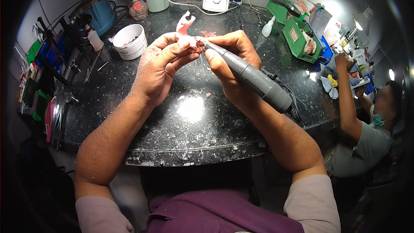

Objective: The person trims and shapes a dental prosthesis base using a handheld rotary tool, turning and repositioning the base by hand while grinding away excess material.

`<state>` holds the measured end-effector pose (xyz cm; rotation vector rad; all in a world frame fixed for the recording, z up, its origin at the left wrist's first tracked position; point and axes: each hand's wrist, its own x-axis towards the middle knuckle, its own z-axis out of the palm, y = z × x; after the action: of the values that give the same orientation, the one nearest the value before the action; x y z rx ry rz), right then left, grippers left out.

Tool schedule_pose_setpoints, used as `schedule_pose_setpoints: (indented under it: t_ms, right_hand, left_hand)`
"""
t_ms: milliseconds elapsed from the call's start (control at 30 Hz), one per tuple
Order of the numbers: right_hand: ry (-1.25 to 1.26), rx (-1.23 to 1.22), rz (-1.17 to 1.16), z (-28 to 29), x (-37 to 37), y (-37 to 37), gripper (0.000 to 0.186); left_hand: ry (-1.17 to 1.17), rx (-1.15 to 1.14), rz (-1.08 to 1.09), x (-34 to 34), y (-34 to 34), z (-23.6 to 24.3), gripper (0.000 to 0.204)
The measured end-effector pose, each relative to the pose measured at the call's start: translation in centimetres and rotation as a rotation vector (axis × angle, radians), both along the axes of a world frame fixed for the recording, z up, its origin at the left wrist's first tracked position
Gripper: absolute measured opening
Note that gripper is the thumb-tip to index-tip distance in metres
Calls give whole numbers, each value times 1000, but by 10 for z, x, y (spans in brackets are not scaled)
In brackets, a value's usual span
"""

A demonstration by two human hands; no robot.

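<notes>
My left hand [157,67] grips an irregular pink and white piece [185,32], which looks like a moulded dental part, raised over the black speckled worktop [181,129]. My right hand [237,47] is wrapped round a dark grey rotary handpiece [263,85] with a cord at its back end. The tool's tip meets or nearly meets the piece, close to my left fingertips. Behind my hands another small pink piece [208,33] lies on the worktop, and a pink scrap [208,95] is between my forearms.
A white tub [129,47] stands back left, near metal hand tools [92,71]. Along the back are a white box-shaped unit [215,1], a cup [156,1] and a blue machine [101,19]. Green trays [293,43] and a small bottle [268,26] sit back right. A co-worker [362,142] works at far right.
</notes>
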<state>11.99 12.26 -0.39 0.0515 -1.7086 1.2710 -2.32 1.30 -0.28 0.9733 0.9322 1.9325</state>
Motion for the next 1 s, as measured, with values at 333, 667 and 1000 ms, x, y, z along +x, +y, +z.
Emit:
schedule_pose_setpoints:
  t_ms: [333,667,1000]
  right_hand:
    - [4,7,-4,0,-2,1,23]
    - [-16,64,19,1,0,3,23]
    - [-33,33,3,2,1,3,21]
  left_hand:
    - [-4,-3,-10,0,0,0,22]
    - [7,-19,8,-1,-1,1,22]
    - [13,-4,12,-1,1,0,23]
